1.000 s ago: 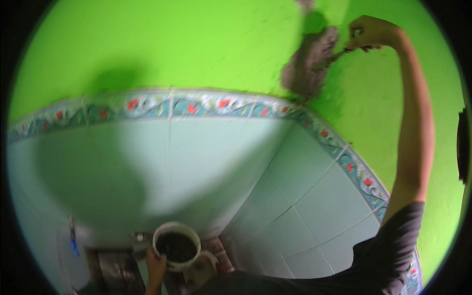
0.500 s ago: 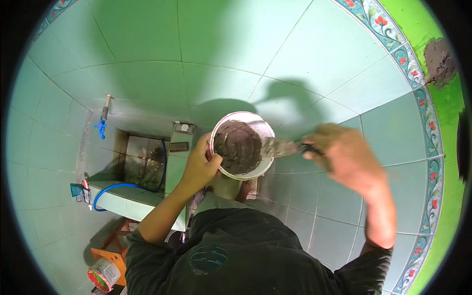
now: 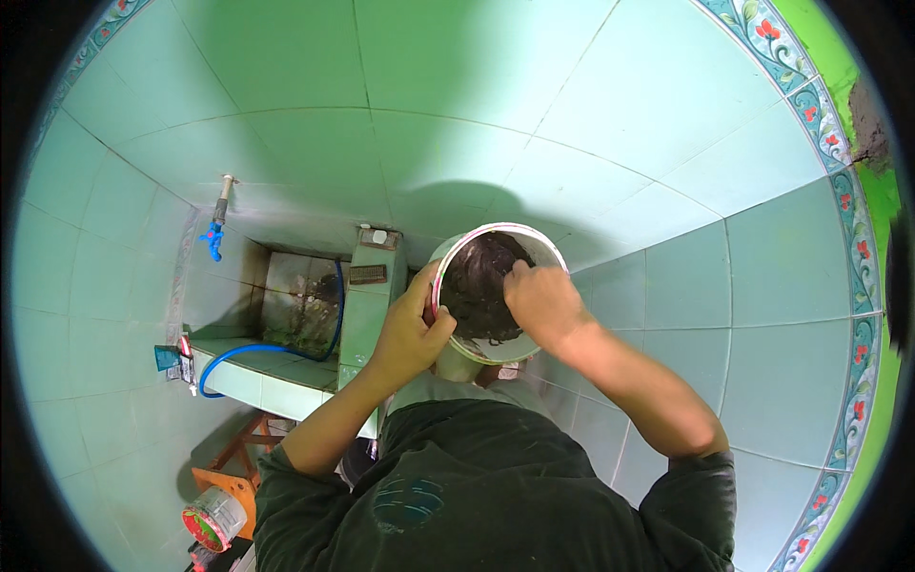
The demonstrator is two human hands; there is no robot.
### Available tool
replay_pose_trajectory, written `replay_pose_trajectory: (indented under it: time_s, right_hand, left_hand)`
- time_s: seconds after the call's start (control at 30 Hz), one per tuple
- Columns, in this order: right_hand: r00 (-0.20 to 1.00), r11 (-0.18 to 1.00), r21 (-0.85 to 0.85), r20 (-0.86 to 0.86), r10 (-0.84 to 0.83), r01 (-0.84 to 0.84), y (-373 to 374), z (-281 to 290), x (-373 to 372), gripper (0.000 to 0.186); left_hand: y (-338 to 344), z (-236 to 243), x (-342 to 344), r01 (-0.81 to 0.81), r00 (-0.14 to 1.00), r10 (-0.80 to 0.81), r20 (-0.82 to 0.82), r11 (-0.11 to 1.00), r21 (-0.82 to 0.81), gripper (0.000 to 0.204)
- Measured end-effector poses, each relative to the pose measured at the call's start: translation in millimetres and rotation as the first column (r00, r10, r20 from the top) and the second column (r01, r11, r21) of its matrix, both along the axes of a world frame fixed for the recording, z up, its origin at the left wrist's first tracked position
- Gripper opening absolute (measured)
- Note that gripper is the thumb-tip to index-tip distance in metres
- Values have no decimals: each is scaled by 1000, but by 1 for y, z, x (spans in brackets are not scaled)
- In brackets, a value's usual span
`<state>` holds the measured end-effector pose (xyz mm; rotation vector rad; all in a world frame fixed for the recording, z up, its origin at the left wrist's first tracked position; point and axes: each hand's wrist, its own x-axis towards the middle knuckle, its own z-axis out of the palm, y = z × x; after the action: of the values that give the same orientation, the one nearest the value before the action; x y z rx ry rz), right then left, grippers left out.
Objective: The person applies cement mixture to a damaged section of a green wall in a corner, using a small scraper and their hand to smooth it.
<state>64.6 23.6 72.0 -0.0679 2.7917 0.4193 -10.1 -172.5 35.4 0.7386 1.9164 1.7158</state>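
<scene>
A white bucket [image 3: 546, 250] with a pinkish rim is held in front of my body, tilted so its inside shows. Wet grey-brown mortar [image 3: 477, 276] fills much of it. My left hand [image 3: 416, 322] grips the bucket's left side, thumb over the rim and fingers round the outside. Inside the mouth, my right hand [image 3: 545, 303] is closed round the handle of a putty knife, down at the mortar. The knife itself is hidden by the hand now; its smeared blade and dark handle show in the earlier view.
Tiled walls [image 3: 681, 286] stand close ahead and to the right. At left are a blue tap [image 3: 213, 240], a tiled basin ledge [image 3: 262, 386] and a blue hose [image 3: 250, 349]. A paint-stained pail [image 3: 214, 518] sits by a wooden stool [image 3: 238, 456]. A mortar patch [image 3: 867, 124] clings to the upper-right wall.
My right hand has moved left and into the bucket with the putty knife. The bucket has shifted slightly right in view, still in my left hand.
</scene>
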Motion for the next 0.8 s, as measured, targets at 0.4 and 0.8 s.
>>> replay_pose_trajectory:
  time_s: [0.4,0.8]
  right_hand:
    - [981,955,-289,-193,9,-65,-8,-29,9,19]
    - [811,743,-667,-407,-420,49,-15,-20,11,28]
  left_hand:
    - [-15,-4,-6,151,988,-148,31,980,-133,59]
    - [-6,4,-8,44,999,-44,1,999,4,59]
